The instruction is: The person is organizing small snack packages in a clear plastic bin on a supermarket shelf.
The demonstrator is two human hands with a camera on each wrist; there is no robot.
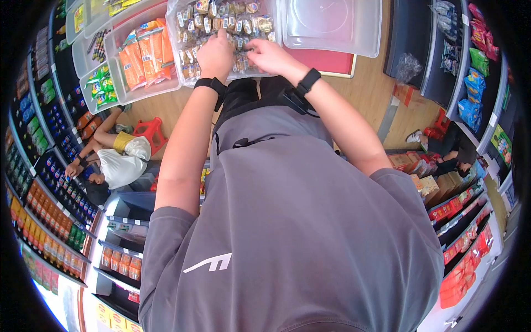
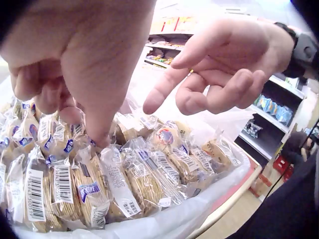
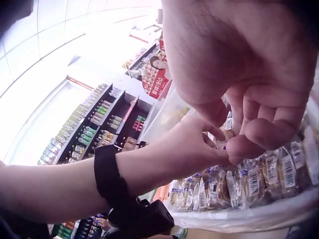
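A white bin with a plastic liner holds rows of small clear-wrapped biscuit packets, many with barcodes. Over the middle of the rows my left hand reaches down. In the left wrist view its thumb touches the packets, while its other fingers bend above them. My right hand hovers close to it, over the right side of the bin. Its fingers are loosely bent, with nothing in them. Both wrists wear black bands.
Left of the bin, plastic tubs hold orange packets and green packets. A translucent lid or tub lies on the right. Drink shelves line the left; one person crouches there. Another person is at the right.
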